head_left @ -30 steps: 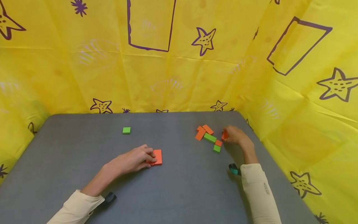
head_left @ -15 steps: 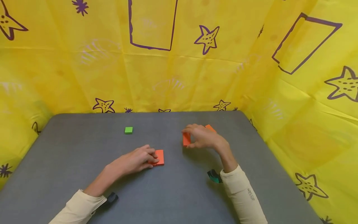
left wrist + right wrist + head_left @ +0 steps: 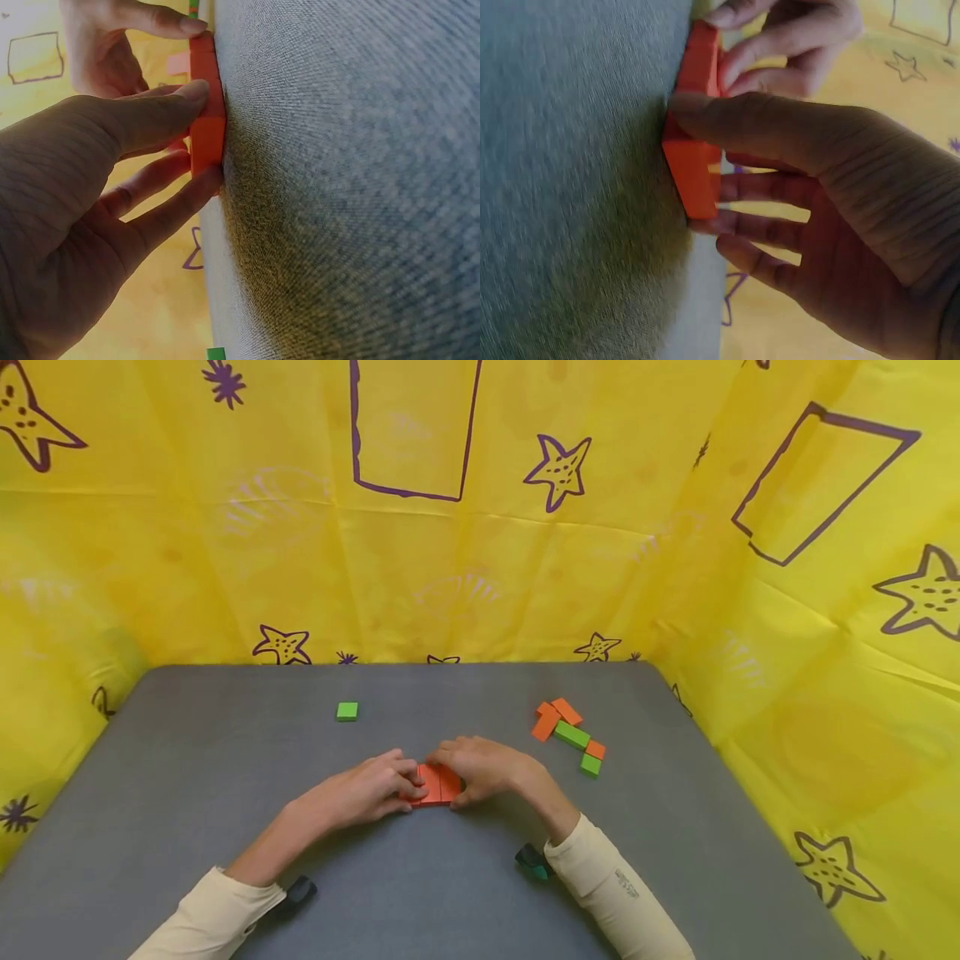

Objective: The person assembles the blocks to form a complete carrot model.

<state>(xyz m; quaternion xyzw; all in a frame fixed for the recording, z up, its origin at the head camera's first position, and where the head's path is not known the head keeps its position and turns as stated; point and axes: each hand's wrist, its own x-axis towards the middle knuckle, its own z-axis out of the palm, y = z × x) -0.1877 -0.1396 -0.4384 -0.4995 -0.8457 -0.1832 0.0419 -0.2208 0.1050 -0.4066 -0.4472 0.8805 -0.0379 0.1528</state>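
Orange blocks (image 3: 431,783) in a row on counter (image 3: 420,885). L hand (image 3: 372,787) & R hand (image 3: 486,767) fingers pinch an end blk each, thumbs nearside. Prob. light, rigid, maybe slick; grip near/far edges, low force.

Smooth, mostly matt orange blocks (image 3: 450,783) sat on a grey tabletop (image 3: 435,893) that looked cloth-covered.
Block faces were flat and even, painted wood or plastic, couldn't tell; green blocks (image 3: 572,735) had a similar finish. Tabletop was dull, with a fine ribbed weave close up. Yellow backdrop (image 3: 487,552) was thin, creased sheeting with a soft sheen, fabric or plastic unclear. Cream sleeves (image 3: 213,910) were matt, lightly wrinkled cloth.
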